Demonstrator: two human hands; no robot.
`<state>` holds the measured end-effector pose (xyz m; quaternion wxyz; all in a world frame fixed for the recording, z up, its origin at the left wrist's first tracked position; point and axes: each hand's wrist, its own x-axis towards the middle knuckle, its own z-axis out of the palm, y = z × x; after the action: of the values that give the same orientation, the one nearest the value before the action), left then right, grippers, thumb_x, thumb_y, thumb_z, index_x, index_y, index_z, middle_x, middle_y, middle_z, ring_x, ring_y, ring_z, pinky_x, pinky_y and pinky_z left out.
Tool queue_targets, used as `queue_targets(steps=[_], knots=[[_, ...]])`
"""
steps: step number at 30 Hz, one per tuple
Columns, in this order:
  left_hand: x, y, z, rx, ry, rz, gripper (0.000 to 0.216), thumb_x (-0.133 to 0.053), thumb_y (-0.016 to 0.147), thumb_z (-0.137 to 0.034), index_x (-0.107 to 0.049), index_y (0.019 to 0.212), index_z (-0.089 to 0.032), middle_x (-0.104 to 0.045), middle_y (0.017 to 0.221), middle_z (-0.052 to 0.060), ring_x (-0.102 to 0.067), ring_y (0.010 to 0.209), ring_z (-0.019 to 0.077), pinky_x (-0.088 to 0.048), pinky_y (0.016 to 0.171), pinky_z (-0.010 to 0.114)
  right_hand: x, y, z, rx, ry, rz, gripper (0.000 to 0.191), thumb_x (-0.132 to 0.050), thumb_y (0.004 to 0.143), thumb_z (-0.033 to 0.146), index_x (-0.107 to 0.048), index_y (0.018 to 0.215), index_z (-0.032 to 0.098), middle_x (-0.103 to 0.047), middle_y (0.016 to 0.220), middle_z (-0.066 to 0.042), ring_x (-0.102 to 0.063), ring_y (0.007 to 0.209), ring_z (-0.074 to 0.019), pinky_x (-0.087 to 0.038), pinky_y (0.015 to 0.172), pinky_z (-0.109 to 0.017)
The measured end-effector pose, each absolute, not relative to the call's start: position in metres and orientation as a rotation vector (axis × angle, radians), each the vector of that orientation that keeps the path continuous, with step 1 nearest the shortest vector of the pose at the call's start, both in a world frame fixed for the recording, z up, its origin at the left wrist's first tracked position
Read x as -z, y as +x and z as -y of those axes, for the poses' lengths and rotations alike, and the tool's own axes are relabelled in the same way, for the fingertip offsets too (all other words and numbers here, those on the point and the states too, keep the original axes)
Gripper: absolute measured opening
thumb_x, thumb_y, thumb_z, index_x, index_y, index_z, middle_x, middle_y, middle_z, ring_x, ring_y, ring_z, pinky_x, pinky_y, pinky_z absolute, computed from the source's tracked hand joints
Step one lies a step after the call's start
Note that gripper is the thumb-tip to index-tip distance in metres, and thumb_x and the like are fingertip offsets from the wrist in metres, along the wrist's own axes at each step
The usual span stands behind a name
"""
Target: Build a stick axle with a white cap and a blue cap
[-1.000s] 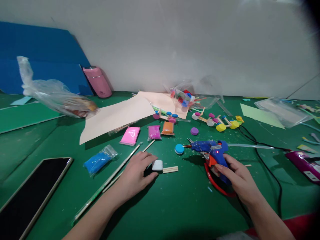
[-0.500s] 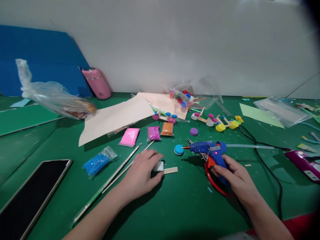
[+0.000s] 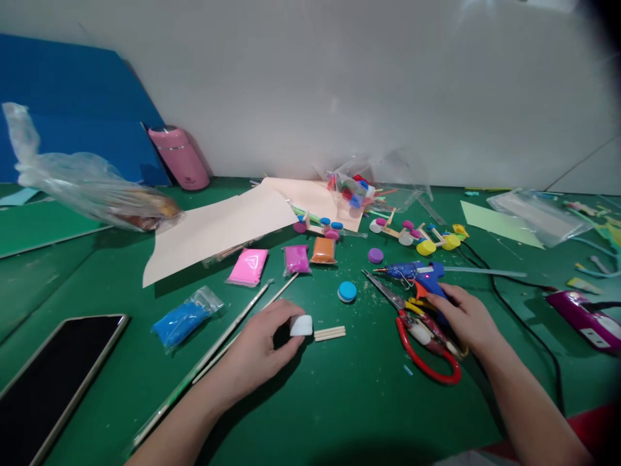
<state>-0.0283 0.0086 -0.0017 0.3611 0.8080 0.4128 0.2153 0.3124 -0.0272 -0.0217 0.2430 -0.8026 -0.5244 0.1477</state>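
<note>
A small white block-like piece [image 3: 301, 325] is pinched between the thumb and fingers of my left hand [image 3: 259, 340]; its exact kind I cannot make out. Just right of it lie several short wooden sticks [image 3: 330, 333] side by side. My right hand [image 3: 468, 317] grips the handle of a blue hot glue gun [image 3: 412, 273], whose nozzle points left and whose clear glue stick [image 3: 485, 272] juts out behind. Below the gun are red-handled scissors [image 3: 429, 369], with a yellow-handled tool partly hidden among them. A blue bottle cap [image 3: 347, 291] sits between my hands.
Clay packets in pink [image 3: 247, 266], purple [image 3: 296, 259], orange [image 3: 323, 250] and blue [image 3: 187, 320] lie ahead and left. Small wheeled stick models [image 3: 320, 226] stand farther back. A phone [image 3: 58, 382] rests at left, a purple power strip [image 3: 585, 320] at right, with a black cord [image 3: 524, 343].
The glue gun has moved right and away from the blue cap, uncovering the scissors. My left hand has shifted slightly left, lifting the white piece off the sticks' ends.
</note>
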Motion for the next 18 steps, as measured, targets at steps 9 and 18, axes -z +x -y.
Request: queue_targets(steps=[9,18], knots=[[0.002,-0.031,-0.007,-0.506,2.149,-1.073,0.012,-0.044,0.080,-0.016,-0.054,0.086,-0.019,-0.056,0.084,0.003,-0.050,0.079,0.0174,-0.040,0.072,0.030,0.009,0.290,0.037,0.000,-2.135,1.500,0.036,-0.056,0.073,0.038,-0.054,0.101,0.016,-0.058,0.095,-0.011,-0.055,0.084,-0.0273,-0.043,0.069,-0.037],[0.005,-0.033,-0.008,-0.498,2.152,-1.082,0.014,-0.045,0.078,-0.015,-0.054,0.089,-0.018,-0.056,0.086,0.003,-0.050,0.080,0.0175,-0.039,0.075,0.031,0.003,0.171,0.034,-0.582,-1.608,2.248,0.015,-0.048,0.082,0.018,-0.058,0.093,0.021,-0.055,0.088,-0.006,-0.051,0.082,-0.0201,-0.042,0.071,-0.032]])
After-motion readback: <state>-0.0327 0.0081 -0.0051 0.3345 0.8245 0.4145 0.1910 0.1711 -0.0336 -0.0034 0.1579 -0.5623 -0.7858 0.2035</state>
